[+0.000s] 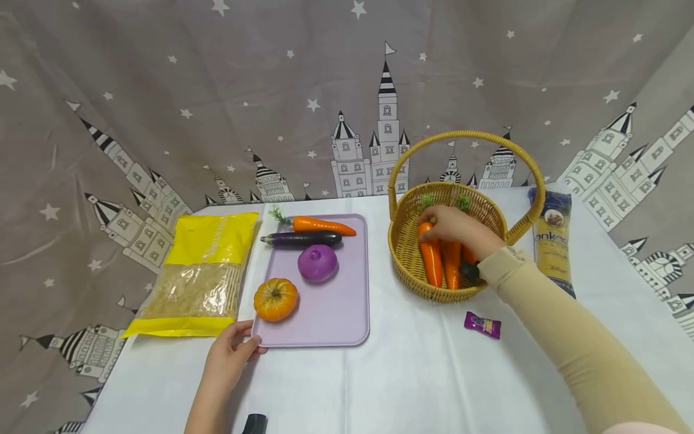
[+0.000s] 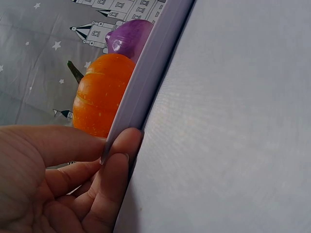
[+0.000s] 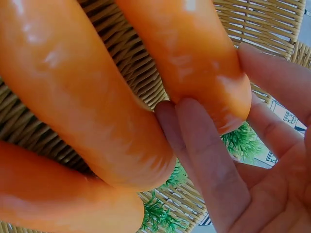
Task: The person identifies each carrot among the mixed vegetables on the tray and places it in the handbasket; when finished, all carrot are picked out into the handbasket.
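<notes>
My left hand pinches the near left corner of a lilac tray, thumb on the rim and fingers beneath it. On the tray lie a carrot, an eggplant, a purple onion and a small pumpkin, which is closest to that hand. My right hand reaches into a wicker basket and grips one carrot near its leafy end, between thumb and fingers. Two more carrots lie beside it. A dark green thing is partly hidden under the right wrist.
The basket's tall handle arches over the right hand. A yellow bag of pasta lies left of the tray. Behind the right forearm is a blue-and-yellow packet. A purple wrapped candy lies in front of the basket.
</notes>
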`<state>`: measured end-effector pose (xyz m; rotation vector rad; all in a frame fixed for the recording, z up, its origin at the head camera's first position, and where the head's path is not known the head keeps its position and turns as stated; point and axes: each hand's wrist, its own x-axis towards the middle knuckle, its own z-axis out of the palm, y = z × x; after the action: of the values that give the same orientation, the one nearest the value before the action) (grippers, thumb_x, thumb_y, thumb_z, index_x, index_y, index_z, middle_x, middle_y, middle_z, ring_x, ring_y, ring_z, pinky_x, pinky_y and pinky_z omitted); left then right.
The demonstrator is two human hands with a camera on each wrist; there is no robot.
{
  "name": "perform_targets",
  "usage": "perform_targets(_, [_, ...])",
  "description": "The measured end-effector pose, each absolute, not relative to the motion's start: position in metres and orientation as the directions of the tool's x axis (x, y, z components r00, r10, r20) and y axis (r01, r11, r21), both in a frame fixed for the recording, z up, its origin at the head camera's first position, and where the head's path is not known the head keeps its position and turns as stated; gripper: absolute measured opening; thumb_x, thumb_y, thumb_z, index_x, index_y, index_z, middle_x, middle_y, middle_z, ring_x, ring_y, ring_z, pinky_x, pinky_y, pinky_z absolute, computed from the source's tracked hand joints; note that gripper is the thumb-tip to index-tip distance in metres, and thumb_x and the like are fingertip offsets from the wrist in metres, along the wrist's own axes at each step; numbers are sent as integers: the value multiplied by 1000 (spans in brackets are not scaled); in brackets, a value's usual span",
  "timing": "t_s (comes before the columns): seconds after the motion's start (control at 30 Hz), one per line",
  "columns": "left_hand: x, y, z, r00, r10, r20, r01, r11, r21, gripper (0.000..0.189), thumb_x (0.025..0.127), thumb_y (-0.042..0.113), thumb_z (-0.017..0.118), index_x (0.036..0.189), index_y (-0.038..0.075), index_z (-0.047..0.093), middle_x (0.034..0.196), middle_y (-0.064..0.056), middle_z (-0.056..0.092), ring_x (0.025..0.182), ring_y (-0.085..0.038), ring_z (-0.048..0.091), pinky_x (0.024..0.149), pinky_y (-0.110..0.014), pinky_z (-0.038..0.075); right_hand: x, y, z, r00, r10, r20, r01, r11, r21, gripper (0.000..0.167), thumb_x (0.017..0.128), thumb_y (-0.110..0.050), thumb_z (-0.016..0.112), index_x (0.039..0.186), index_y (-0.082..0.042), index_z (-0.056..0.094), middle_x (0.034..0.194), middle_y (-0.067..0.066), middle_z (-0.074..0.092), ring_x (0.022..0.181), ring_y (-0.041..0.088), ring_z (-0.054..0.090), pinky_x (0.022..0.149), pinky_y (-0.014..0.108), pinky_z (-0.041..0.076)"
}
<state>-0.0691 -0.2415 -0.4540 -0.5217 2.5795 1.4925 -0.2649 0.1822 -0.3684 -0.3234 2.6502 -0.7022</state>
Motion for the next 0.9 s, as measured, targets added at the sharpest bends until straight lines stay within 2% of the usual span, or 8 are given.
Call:
perform_targets(0.33, [-70, -241, -453, -936, -235, -263, -345, 457, 820, 40, 93, 5, 56, 130, -7, 47, 116, -28, 57, 77, -19, 68, 68, -23, 57, -262, 180, -367, -899, -308, -311, -136, 871, -472, 45, 88, -18, 69, 129, -3, 58, 123, 20, 59, 106, 34, 52, 98, 50, 42])
perform_targets(0.77, [-69, -239, -452, -933, -244, -266, -353, 460, 815, 41, 93, 6, 58, 130, -8, 47, 116, -31, 59, 75, -20, 68, 67, -23, 57, -261, 174, -367, -902, -290, -319, -130, 887, -442, 44, 87, -14, 68, 128, -3, 59, 116, 19, 60, 84, 27, 57, 76, 37, 50])
perform_targets(0.9, [-69, -239, -452, -932, -245, -267, -354, 457, 816, 40, 93, 5, 58, 129, -8, 47, 117, -31, 58, 75, -20, 68, 67, -23, 57, -259, 174, -367, -904, -284, -318, -130, 894, -430, 41, 87, -12, 67, 127, -5, 61, 120, 20, 59, 89, 29, 56, 82, 41, 49])
